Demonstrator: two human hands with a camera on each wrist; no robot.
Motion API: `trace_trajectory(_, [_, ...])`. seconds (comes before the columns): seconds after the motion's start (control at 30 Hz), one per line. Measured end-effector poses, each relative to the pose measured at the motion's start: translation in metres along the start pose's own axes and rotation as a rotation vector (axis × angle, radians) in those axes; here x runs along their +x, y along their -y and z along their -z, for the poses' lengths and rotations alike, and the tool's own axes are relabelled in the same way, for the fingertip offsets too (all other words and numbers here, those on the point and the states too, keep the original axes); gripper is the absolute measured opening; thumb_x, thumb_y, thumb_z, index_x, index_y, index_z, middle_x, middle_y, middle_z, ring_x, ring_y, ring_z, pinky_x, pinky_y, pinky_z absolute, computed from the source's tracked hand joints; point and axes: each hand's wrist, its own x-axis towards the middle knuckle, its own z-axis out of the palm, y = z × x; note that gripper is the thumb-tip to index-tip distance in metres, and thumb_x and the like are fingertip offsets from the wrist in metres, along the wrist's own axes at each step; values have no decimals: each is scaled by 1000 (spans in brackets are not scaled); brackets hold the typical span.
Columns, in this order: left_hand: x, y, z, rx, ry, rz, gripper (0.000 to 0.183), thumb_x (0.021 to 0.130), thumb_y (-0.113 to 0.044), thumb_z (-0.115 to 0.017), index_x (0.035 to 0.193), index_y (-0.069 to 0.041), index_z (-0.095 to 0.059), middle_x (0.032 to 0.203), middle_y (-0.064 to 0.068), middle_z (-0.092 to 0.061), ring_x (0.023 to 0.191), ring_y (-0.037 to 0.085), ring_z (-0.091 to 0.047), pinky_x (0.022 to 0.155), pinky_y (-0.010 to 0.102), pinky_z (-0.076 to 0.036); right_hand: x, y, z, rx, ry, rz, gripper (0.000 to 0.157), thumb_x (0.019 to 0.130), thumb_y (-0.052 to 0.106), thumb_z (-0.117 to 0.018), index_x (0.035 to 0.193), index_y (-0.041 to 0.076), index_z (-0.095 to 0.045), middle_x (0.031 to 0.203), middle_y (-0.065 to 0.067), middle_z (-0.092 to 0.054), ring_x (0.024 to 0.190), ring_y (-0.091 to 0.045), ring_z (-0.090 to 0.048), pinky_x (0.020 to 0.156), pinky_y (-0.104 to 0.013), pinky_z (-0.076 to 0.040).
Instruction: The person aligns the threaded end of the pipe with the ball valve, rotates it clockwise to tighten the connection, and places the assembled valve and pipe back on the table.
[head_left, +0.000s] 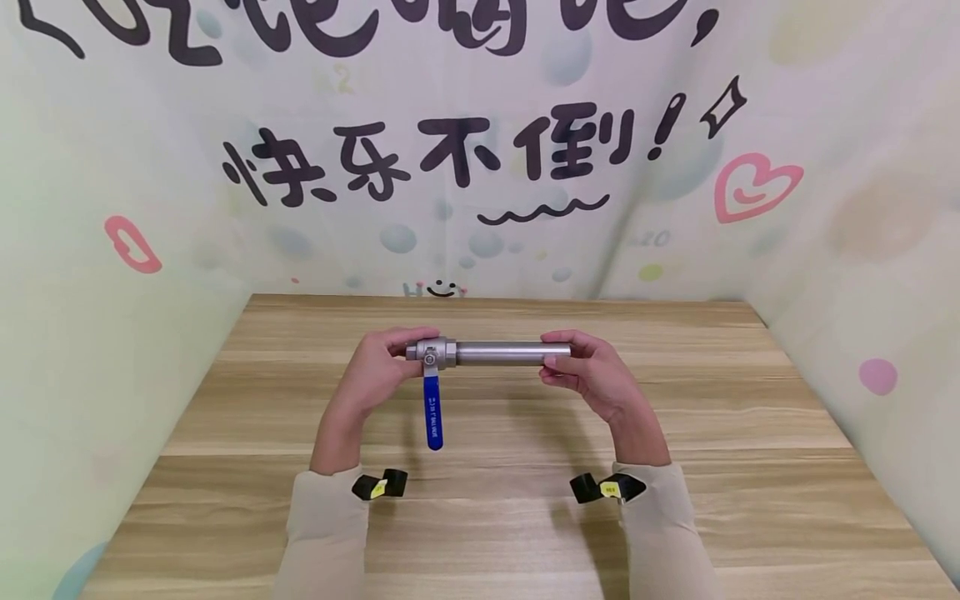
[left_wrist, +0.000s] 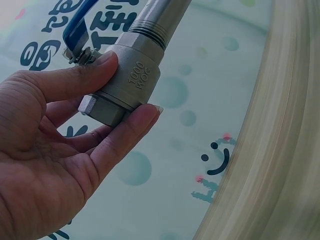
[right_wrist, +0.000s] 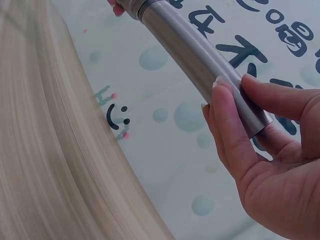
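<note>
A steel ball valve point(head_left: 431, 353) with a blue lever handle point(head_left: 432, 412) is joined to a straight metal pipe point(head_left: 498, 353). Both are held up level above the table. My left hand point(head_left: 375, 371) grips the valve body at its hex end, thumb on one side and fingers on the other. The lever hangs toward me in the head view. In the left wrist view, threads point(left_wrist: 149, 32) show where the pipe enters the valve, and the body reads "1000 WOG". My right hand point(head_left: 596, 375) pinches the pipe near its free end, between thumb and fingers.
A wood-grain table point(head_left: 480, 533) lies beneath the hands. Behind it hangs a white cloth backdrop point(head_left: 480, 250) with black writing and coloured dots, with pale walls at both sides. Each beige sleeve point(head_left: 327, 508) has a black strap device point(head_left: 380, 486) at the cuff.
</note>
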Motion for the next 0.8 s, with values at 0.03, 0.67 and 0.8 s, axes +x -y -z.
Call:
trace_trajectory(0.03, [0, 0, 0, 1, -1, -3, 44, 81, 5, -69, 122, -10, -69, 125, 13, -62, 103, 30, -57, 75, 32, -52, 0, 0, 0, -2, 1, -1, 26, 88, -5, -63, 113, 5, -64, 105, -15, -54, 74, -19, -69, 73, -29, -58])
trace_trajectory(0.67, [-1, -2, 1, -33, 3, 16, 44, 80, 3, -71, 121, -11, -70, 124, 12, -64, 99, 27, -57, 75, 31, -53, -1, 0, -3, 17, -3, -19, 38, 91, 5, -65, 124, -9, -52, 99, -11, -59, 76, -17, -68, 75, -29, -57])
trace_trajectory(0.8, [-2, -3, 1, -38, 6, 14, 43, 80, 3, -71, 120, -12, -70, 124, 11, -64, 97, 26, -57, 75, 31, -53, 0, 0, -2, 25, -8, -18, 35, 91, 3, -65, 123, -8, -55, 101, -12, -55, 77, -18, -69, 76, -30, -57])
